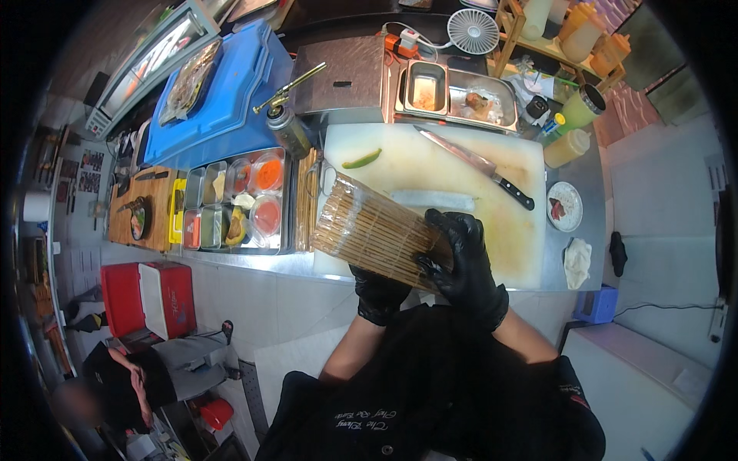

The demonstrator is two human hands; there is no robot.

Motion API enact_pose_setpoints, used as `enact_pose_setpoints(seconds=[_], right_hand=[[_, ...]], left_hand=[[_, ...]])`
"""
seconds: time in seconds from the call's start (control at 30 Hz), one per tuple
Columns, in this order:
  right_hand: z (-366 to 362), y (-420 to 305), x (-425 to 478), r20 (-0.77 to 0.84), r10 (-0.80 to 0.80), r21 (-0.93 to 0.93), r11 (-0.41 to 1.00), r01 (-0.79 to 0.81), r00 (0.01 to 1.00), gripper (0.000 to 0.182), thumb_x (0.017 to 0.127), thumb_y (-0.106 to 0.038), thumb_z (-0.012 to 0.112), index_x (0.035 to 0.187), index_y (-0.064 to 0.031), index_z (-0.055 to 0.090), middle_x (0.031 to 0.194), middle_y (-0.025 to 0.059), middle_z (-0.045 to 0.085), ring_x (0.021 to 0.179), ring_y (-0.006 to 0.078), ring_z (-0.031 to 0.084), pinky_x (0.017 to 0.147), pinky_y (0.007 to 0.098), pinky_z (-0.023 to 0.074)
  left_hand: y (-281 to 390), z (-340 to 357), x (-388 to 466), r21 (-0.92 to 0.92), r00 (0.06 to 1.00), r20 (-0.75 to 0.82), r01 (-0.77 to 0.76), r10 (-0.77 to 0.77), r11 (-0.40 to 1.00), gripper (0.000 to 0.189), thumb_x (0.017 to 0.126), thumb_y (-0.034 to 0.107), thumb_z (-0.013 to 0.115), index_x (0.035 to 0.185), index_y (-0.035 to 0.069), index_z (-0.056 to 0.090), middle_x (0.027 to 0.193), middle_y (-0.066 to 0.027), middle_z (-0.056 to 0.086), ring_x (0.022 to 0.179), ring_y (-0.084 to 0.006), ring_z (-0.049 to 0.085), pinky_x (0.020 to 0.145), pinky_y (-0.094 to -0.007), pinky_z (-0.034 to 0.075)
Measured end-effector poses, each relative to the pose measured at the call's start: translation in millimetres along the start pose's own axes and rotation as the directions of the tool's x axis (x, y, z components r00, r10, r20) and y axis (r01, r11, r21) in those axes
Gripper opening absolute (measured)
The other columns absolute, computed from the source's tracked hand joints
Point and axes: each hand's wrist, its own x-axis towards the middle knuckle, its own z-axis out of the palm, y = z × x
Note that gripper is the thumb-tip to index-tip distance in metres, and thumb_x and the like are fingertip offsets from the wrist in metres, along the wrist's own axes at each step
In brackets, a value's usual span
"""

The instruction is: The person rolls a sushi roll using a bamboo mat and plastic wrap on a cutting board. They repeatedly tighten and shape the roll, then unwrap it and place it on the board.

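A bamboo rolling mat [375, 230], wrapped in clear film, is held tilted above the front of a white cutting board [513, 253]. My right hand [470, 259], in a black glove, grips its right end, thumb on the upper face. Under its lower left edge is my gloved left hand [380, 294], its fingers mostly hidden by the mat. Behind the mat lies a pale, whitish strip [433, 200]; I cannot tell what it is. A green slice [362, 159], perhaps avocado, rests at the board's back left. Toward the right lies a chef's knife [473, 161] with a black handle.
Left of the board stand a tray of ingredient tubs [230, 201], a blow torch [288, 129] and a blue bin [213, 109]. Metal pans [484, 98] sit behind. A small plate [564, 206] and cloth [577, 263] lie right. A person [138, 374] sits at lower left.
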Motion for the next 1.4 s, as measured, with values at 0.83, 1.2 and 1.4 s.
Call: enact_pose_setpoints(seconds=[0.83, 1.2, 1.4], right_hand=[[-6, 114, 63, 0.171, -0.124, -0.285, 0.943, 0.17, 0.977, 0.035, 0.083, -0.019, 0.07, 0.116, -0.0117, 0.062, 0.101, 0.0134, 0.065, 0.093, 0.0326, 0.062, 0.08, 0.0444, 0.0497], [-58, -7, 26, 0.507, -0.552, 0.413, 0.83, 0.375, 0.662, 0.017, 0.079, -0.014, 0.062, 0.094, -0.0085, 0.066, 0.094, 0.0094, 0.064, 0.088, 0.0255, 0.062, 0.078, 0.0398, 0.0488], [-58, -51, 21, 0.477, -0.734, 0.605, 0.673, 0.425, 0.483, 0.019, 0.08, -0.017, 0.063, 0.096, -0.0072, 0.065, 0.095, 0.011, 0.064, 0.09, 0.0271, 0.062, 0.079, 0.0405, 0.0492]], left_hand=[[-80, 9, -62, -0.454, 0.784, -0.209, 0.452, -0.585, 0.768, 0.026, 0.091, 0.006, 0.061, 0.115, 0.003, 0.052, 0.107, -0.0116, 0.059, 0.099, -0.0212, 0.058, 0.085, -0.0319, 0.047], [-32, -5, 67, 0.387, 0.823, 0.402, -0.549, 0.401, 0.741, 0.02, 0.081, 0.013, 0.067, 0.1, 0.01, 0.062, 0.102, -0.011, 0.063, 0.097, -0.032, 0.058, 0.083, -0.0412, 0.041], [-27, 36, 118, 0.459, 0.721, 0.513, -0.689, 0.465, 0.561, 0.018, 0.078, 0.014, 0.071, 0.093, 0.011, 0.061, 0.098, -0.01, 0.064, 0.093, -0.0314, 0.059, 0.085, -0.0418, 0.042]])
